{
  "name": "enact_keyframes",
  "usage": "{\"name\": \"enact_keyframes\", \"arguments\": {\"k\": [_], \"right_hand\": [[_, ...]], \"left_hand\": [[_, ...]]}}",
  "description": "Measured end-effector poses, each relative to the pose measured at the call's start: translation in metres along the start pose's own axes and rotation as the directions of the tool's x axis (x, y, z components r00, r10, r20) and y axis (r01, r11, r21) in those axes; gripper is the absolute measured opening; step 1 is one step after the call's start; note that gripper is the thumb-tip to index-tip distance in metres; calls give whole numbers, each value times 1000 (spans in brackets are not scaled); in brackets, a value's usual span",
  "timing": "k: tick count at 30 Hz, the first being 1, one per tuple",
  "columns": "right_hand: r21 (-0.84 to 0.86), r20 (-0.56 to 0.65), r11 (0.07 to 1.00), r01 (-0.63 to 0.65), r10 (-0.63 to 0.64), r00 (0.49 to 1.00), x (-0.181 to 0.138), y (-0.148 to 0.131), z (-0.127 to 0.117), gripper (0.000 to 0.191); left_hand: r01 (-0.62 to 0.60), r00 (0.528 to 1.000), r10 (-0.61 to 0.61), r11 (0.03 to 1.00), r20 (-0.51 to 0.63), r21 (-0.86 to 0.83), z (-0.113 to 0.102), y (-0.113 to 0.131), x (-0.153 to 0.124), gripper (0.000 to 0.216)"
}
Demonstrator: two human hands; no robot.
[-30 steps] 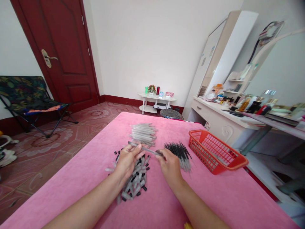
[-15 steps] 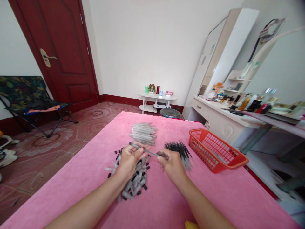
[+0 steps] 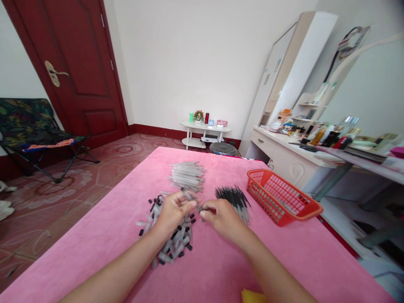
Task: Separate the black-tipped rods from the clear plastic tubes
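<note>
My left hand (image 3: 175, 210) is closed round a slim translucent pen (image 3: 188, 194) with a black end pointing up and left. Fingertips of my right hand (image 3: 222, 216) pinch the pen's other end, where something dark shows; what exactly is hidden by the fingers. Beneath and beside my left hand lies a loose heap of clear pen caps with black ends (image 3: 172, 246). Beyond the hands is a stack of translucent pen barrels (image 3: 187, 174). Thin black-and-clear pen refills (image 3: 233, 200) lie in a bundle just past my right hand.
A red plastic basket (image 3: 280, 198) stands on the pink-covered table (image 3: 126, 235), right of the refills. A yellow cloth-like thing (image 3: 252, 296) is at the near edge. Right of the table is a dressing table (image 3: 287, 153) with bottles; a folding chair (image 3: 38, 130) stands far left.
My right hand has moved in toward my left, so less of the pen shows between them. The pen now tilts more steeply. The whole view has shifted slightly.
</note>
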State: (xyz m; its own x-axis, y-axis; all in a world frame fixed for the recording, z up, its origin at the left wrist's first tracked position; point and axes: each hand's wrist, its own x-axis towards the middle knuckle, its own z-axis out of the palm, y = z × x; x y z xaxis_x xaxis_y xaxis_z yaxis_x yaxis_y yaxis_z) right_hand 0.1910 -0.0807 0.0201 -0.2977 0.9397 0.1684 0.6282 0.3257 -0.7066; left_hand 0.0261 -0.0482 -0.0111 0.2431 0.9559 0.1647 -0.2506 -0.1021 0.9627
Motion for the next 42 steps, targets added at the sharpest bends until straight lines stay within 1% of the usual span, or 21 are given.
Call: {"name": "enact_keyframes", "arguments": {"k": [2,4,5,6,7,8,10,12,13,15,17,18,20,22,23,25,28,31,36,39,42], "right_hand": [[-94,-24,996,-10,8,1000,0,1,-7,15],[-139,-86,990,-24,12,996,0,5,-24,18],[-164,-157,986,-44,18,987,0,9,-37,20],[-192,-261,978,-79,27,965,0,14,-51,21],[-231,-391,963,-140,40,920,-2,20,-67,23],[-277,-524,935,-220,45,851,-5,27,-82,27],[-354,-678,837,-416,76,731,-13,41,-112,32],[-375,-742,689,-620,178,646,-23,56,-135,36],[-380,-744,618,-688,238,624,-28,63,-143,37],[-397,-716,511,-762,347,606,-34,73,-152,37],[-400,-713,479,-781,373,594,-36,79,-154,37],[-400,-722,501,-768,344,600,-34,79,-151,37],[-410,-734,611,-677,220,643,-27,77,-142,35],[-440,-693,744,-503,76,717,-17,71,-126,30],[-451,-649,794,-408,21,760,-12,68,-116,28],[-444,-551,856,-263,-30,834,-4,61,-95,24],[-414,-450,896,-161,-48,892,3,51,-66,20],[-405,-392,905,-130,-43,919,6,46,-48,18],[-395,-335,914,-90,-52,941,8,44,-33,16],[-392,-282,917,-77,-40,959,7,44,-24,17],[-365,-217,929,-54,-29,976,5,42,-9,18]], "left_hand": [[-14,999,12,998,31,54,-1,1,2,31],[-33,999,30,994,26,108,-6,4,5,34],[-57,998,59,988,-7,143,-11,6,8,35],[-65,996,74,982,-40,174,-17,8,12,36],[-84,991,103,975,-84,207,-24,10,15,36],[-99,982,134,965,-133,241,-32,12,20,37],[-117,953,198,939,-229,324,-50,12,28,38],[-128,935,245,908,-257,400,-68,10,35,37],[-136,923,276,885,-267,445,-77,7,39,35],[-100,907,320,796,-274,597,-92,2,44,31],[-62,912,320,727,-257,684,-103,-5,47,29],[-53,924,304,703,-232,710,-107,-9,48,30],[-68,945,287,637,-155,768,-113,-15,49,33],[-105,959,276,542,-59,834,-114,-19,50,33],[-126,963,269,485,-10,865,-114,-20,50,32],[-167,965,251,379,73,910,-113,-20,49,32],[-204,965,220,282,144,937,-111,-21,48,33],[-210,970,182,294,161,932,-109,-23,48,33],[-214,973,172,404,155,889,-105,-26,47,36],[-211,973,174,428,149,879,-103,-24,46,34],[-222,972,177,445,158,868,-101,-24,46,32]]}}
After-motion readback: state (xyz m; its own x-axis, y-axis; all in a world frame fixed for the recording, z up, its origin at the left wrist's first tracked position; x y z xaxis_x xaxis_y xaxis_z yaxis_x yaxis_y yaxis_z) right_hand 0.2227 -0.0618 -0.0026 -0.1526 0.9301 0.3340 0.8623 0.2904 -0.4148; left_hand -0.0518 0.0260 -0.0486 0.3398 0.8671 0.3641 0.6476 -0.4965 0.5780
